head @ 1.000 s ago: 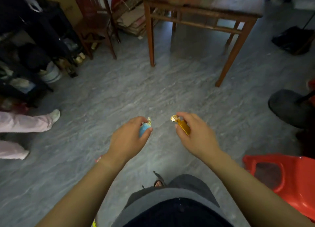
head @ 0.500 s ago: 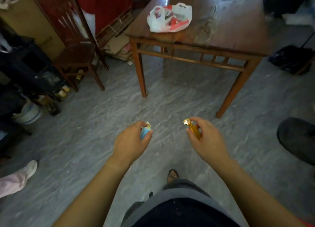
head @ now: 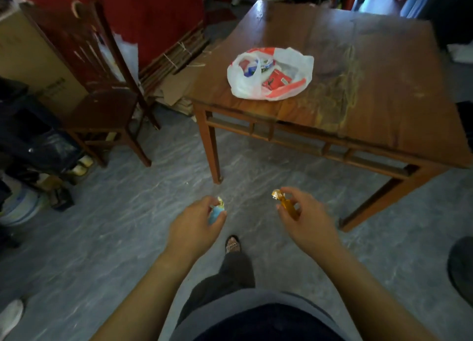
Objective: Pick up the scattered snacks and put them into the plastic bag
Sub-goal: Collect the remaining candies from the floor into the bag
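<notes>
Path to the white-and-red plastic bag (head: 243,84)
Grey marbled floor (head: 153,199) open; brown wooden table (head: 384,125) ahead, dark wooden chair (head: 102,105) left.

You stand in a lived-in home room, partly used for storage. Evidence: worn wooden table (head: 384,110) with a plastic bag (head: 294,66) of packets on it, old wooden chair (head: 102,105) nearby, bundled flattened cardboard (head: 176,59), large carton (head: 25,59), shoes (head: 83,162) under a dark rack (head: 38,141), grey marbled floor (head: 128,212).
</notes>
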Demonstrator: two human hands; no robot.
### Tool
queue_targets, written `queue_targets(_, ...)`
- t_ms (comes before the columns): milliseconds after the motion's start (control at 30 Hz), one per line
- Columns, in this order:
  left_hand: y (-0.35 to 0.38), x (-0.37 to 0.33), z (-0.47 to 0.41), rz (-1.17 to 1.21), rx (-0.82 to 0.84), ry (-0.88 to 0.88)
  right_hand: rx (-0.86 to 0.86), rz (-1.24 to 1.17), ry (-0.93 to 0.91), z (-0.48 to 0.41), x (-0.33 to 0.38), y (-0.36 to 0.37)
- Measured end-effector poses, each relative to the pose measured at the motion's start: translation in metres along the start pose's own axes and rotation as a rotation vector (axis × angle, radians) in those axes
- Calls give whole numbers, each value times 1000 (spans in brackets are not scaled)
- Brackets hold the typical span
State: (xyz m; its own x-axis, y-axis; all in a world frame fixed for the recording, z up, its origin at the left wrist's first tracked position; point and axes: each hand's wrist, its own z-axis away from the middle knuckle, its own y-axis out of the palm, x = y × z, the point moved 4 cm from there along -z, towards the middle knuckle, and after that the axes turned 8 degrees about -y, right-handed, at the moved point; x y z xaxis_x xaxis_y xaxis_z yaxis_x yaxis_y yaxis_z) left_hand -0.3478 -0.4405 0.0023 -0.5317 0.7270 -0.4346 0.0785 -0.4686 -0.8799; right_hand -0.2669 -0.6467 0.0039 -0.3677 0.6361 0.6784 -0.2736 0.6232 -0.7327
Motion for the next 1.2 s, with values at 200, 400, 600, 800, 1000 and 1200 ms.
queue_targets(200,-33,-51,-167,-22,6,174,-124,31,57,-134,-11,-27)
queue_targets(400,-42,-106,-285,-48,71,302,-205,40,98,-234,-27,-52)
queue_targets(600,-38,-157,-364,-44,85,333,-188,17,125,-317,-65,-60)
queue_targets(800,-27,-232,-432,-61,104,394,-234,6,93,-399,-106,-93)
queue_targets(1000,-2,-280,-485,-66,149,452,-201,31,171,-433,-141,-108)
queue_targets(1200,34,-295,-521,-268,330,536,-189,47,213,-448,-156,-112)
